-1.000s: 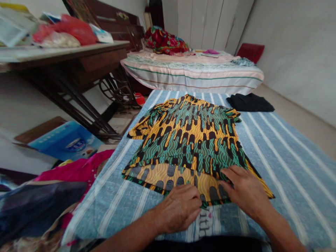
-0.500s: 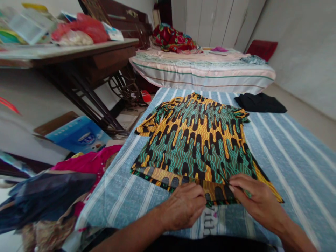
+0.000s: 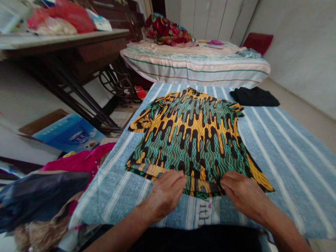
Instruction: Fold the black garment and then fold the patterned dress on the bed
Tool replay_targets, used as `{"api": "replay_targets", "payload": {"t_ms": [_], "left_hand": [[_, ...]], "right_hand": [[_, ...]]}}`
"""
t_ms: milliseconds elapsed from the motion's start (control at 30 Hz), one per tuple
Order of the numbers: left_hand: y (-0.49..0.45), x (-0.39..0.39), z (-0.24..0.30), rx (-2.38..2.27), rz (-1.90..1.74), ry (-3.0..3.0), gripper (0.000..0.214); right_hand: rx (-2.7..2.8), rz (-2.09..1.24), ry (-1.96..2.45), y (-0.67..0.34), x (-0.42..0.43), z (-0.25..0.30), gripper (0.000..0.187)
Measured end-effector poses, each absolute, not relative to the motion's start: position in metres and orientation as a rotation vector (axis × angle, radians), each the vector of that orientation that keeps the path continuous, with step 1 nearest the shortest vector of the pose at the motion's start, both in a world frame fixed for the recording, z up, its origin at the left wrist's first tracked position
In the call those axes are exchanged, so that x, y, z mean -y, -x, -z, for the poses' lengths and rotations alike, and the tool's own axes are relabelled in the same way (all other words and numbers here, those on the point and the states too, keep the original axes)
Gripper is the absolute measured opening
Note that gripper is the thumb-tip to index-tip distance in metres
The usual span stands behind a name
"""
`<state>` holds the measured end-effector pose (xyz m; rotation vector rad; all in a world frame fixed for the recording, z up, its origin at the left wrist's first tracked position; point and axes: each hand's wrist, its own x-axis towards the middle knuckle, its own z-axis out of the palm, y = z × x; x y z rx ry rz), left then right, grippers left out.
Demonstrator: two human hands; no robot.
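Observation:
A patterned blouse [image 3: 194, 136] in yellow, black and green lies spread on a blue striped bed cover [image 3: 267, 147], its neck away from me and its hem towards me. My left hand [image 3: 168, 192] is closed on the hem, left of the middle. Farther right, my right hand [image 3: 238, 189] pinches the same hem. Between the two hands the hem's inner side shows. Both sets of fingertips are partly hidden by the hands and cloth.
Folded black cloth [image 3: 254, 96] lies at the far right. Beyond stands another bed [image 3: 194, 66] with a red floral bundle [image 3: 168, 29]. At left are a sewing machine table [image 3: 78, 43], a blue box [image 3: 70, 133] and piled clothes [image 3: 47, 189].
My left hand has moved left along the hem, so the hands are farther apart. My right hand keeps its pinch. The view has shifted slightly.

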<state>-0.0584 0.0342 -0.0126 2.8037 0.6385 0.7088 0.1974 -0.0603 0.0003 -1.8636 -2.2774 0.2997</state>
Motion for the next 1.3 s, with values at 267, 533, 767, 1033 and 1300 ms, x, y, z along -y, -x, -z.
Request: {"api": "replay_targets", "payload": {"t_ms": [267,533,767,1033,1300], "left_hand": [[0.145,-0.081,-0.002,-1.623,-0.508,-2.914,0.024],[0.164,-0.091,0.006,-1.836,-0.371,-2.733,0.03],[0.167,-0.1,0.009,-1.804,-0.403,-2.662,0.034],[0.173,-0.104,0.012,-1.726,-0.502,-2.593,0.036],[0.17,-0.107,0.01,-1.808,-0.639,-2.312,0.037]], "right_hand": [[2.172,0.095,1.571,-0.173,0.056,0.015,0.017],[2.228,0.025,1.6,-0.158,0.036,0.021,0.019],[2.046,-0.278,1.615,-0.167,0.033,0.017,0.024],[1.875,-0.423,1.65,-0.174,0.023,0.018,0.018],[1.937,-0.118,1.663,-0.167,0.021,0.031,0.02]]}}
